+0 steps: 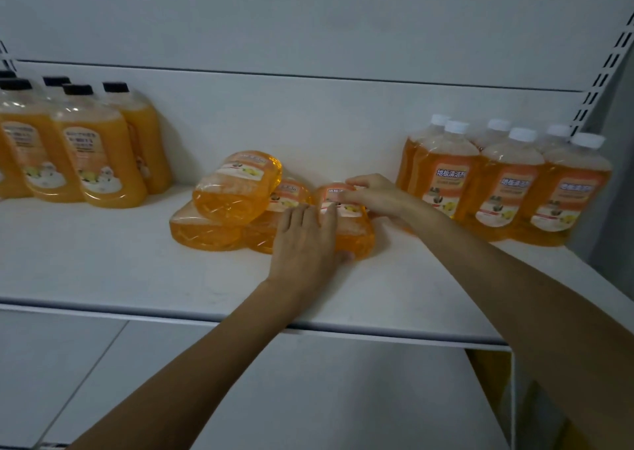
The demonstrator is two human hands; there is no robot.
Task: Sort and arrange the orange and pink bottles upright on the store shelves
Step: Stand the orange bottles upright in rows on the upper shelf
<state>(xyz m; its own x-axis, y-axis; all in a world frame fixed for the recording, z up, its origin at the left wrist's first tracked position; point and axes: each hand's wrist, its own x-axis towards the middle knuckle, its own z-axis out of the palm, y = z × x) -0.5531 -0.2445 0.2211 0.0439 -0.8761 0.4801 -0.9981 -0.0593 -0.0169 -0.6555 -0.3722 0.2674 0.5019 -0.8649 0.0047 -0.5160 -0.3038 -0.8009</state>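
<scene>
The orange bottle (355, 240) lies flat mid-shelf (103, 261), against the toppled pile (226, 209). My left hand (305, 243) wraps its base and my right hand (372, 195) curls over its label, both grips grasping it. Next, I reckon, it needs tipping upright beside the white-capped row (507, 182).

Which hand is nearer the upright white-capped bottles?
Right. The right hand holds the lying bottle at its far end, just left of the white-capped bottles; the left hand holds its near end, farther away.
</scene>
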